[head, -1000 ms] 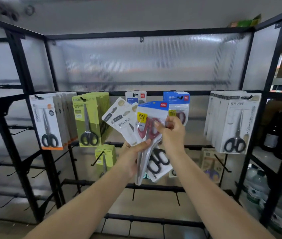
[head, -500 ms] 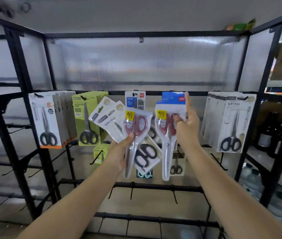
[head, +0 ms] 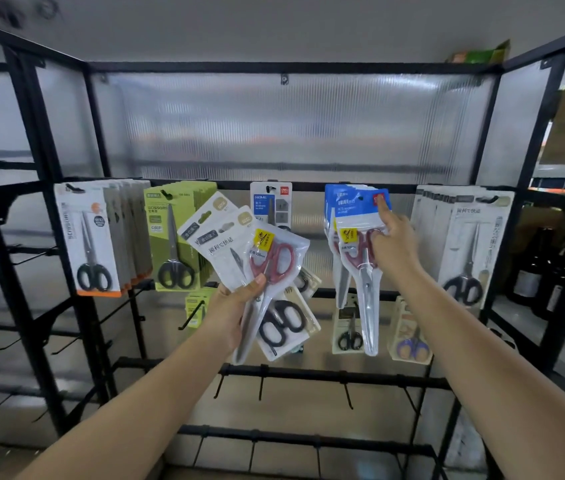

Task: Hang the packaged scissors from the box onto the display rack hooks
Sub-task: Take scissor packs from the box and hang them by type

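My left hand [head: 236, 303] grips a fan of packaged scissors: a clear pack with red handles [head: 274, 265] in front, white-card packs [head: 218, 237] behind it, and a black-handled pack [head: 283, 323] below. My right hand [head: 393, 242] is raised to the blue-topped pack of red-handled scissors [head: 357, 220] at the hook on the upper rail; its index finger points up along the pack's blue header and the other fingers hold the pack at the handles. More blue-topped packs hang behind it.
The black display rack [head: 308, 374] carries hanging rows: white-orange packs [head: 87, 237], green packs [head: 170, 233], a single white-blue pack [head: 270, 206], white packs [head: 464, 244] at right. Small packs [head: 350, 330] hang lower. Bare hooks stick out at left and below. Bottles [head: 530, 271] stand right.
My right hand carried the blue-topped pack up and to the right onto the hook area. My left hand with the fanned packs stayed at centre, rising slightly.
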The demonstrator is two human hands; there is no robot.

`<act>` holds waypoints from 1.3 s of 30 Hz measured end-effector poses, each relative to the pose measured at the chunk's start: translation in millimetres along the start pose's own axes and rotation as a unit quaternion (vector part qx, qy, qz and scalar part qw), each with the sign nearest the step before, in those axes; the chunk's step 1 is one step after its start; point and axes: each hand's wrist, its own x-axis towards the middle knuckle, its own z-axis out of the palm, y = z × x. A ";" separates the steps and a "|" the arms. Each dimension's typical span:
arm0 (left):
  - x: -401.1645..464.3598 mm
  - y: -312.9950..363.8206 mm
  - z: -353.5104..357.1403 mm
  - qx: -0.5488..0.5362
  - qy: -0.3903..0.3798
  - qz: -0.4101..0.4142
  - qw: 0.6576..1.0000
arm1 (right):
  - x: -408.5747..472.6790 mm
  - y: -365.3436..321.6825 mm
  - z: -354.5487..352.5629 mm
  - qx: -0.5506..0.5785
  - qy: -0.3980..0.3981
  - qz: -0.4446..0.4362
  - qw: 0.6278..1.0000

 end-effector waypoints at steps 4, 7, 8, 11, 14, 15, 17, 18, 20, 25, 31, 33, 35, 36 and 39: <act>2.8 3.1 0.4 -0.009 -0.013 -0.007 1.000 | 4.6 -4.1 1.9 -0.026 0.006 -0.001 1.000; 2.5 3.6 0.1 -0.014 -0.010 -0.006 1.000 | 8.8 -5.0 1.5 -0.038 0.019 0.005 0.999; 2.4 3.3 0.0 -0.014 -0.007 -0.008 1.000 | 10.2 -5.8 1.2 -0.035 0.024 0.013 0.999; 1.4 3.7 0.2 -0.017 -0.003 -0.018 1.000 | 13.1 -7.7 0.1 -0.039 0.033 0.029 0.998; 0.7 3.5 0.4 -0.021 -0.001 -0.021 1.000 | 10.4 -7.7 3.7 -0.097 0.032 0.026 0.994; 0.3 3.7 0.7 -0.023 0.001 -0.020 1.000 | 9.7 -7.5 6.0 -0.128 0.026 0.025 0.991; 0.4 4.5 1.6 -0.026 0.003 -0.016 1.000 | 13.8 -7.8 10.4 -0.180 0.011 0.024 0.983; 0.2 5.3 2.4 -0.027 0.004 -0.015 1.000 | 16.5 -9.9 11.5 -0.200 0.000 0.025 0.979; 0.3 6.8 4.9 -0.030 0.002 -0.016 0.999 | 21.7 -16.7 12.9 -0.246 -0.032 0.035 0.968; 0.3 8.1 5.6 -0.033 0.010 0.005 0.999 | 4.4 -20.5 22.1 -0.221 -0.017 0.019 0.975; -1.5 0.4 12.9 -0.037 0.003 0.003 0.999 | -56.8 -16.0 54.9 0.064 -0.079 -0.005 0.995; -4.9 -2.4 18.6 -0.026 -0.016 0.005 1.000 | -57.9 -17.7 59.4 0.100 -0.073 0.009 0.992; -6.3 -3.4 20.6 -0.015 -0.021 0.000 1.000 | -56.0 -16.6 57.3 0.138 -0.048 0.039 0.988; -5.6 -4.1 20.1 -0.011 -0.019 -0.002 1.000 | -54.9 -14.9 54.1 0.159 -0.039 0.055 0.985; -3.8 -8.1 20.7 -0.001 -0.018 -0.004 1.000 | -51.5 -8.2 47.4 0.195 -0.025 0.099 0.976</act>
